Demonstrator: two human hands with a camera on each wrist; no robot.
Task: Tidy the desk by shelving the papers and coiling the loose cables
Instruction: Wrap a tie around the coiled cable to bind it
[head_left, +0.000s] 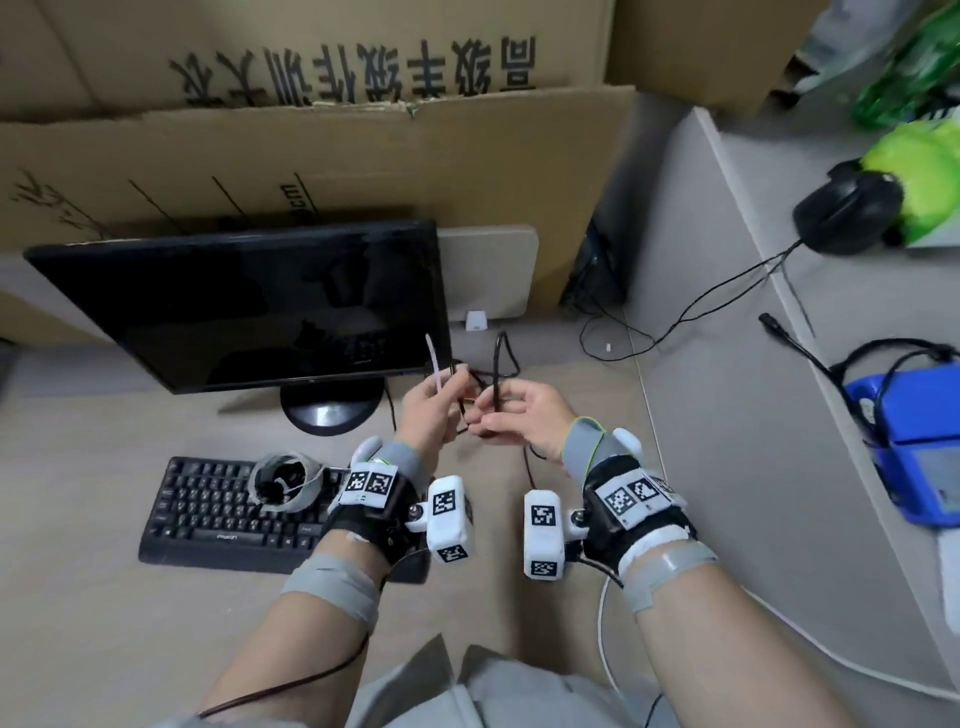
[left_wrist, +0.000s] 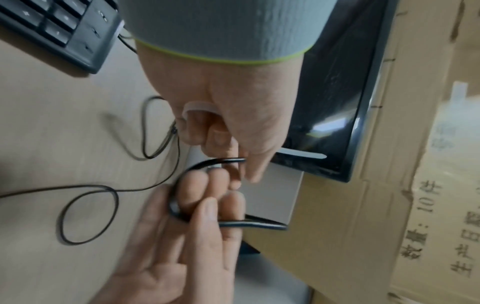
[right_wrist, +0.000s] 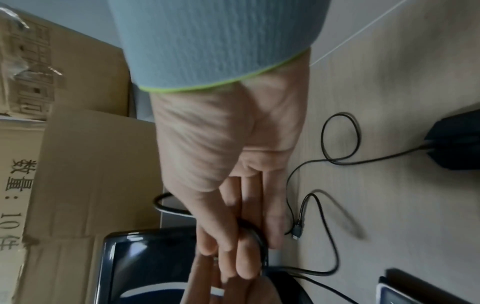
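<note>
Head view: a person's two hands meet above the table (head_left: 130, 623), just in front of the monitor (head_left: 244, 306). The right hand (head_left: 524, 415) curls its fingers (right_wrist: 241, 257) round a folded bundle of black cable (head_left: 498, 364), pinching the loops together so they cannot spring apart. The left hand (head_left: 428, 410) pinches a pale cable tie (head_left: 435, 366) upright beside the bundle, thumb and fingers closed on it, apparently ready to bind the coil; motion blur leaves it unclear whether the tie has yet passed round the cable. The left wrist view shows the tie also looping back behind the left hand's knuckles. More of the thin black lead trails in loose loops on the light wood-grain table. A black keyboard (head_left: 228, 514) lies to the left with a roll of tape (head_left: 285, 480) on its keys. Cardboard boxes (head_left: 311, 156) printed with Chinese characters stand behind the monitor, and a grey partition (head_left: 691, 312) closes the right side, where a headset (head_left: 847, 213) sits on the neighbouring table.
</note>
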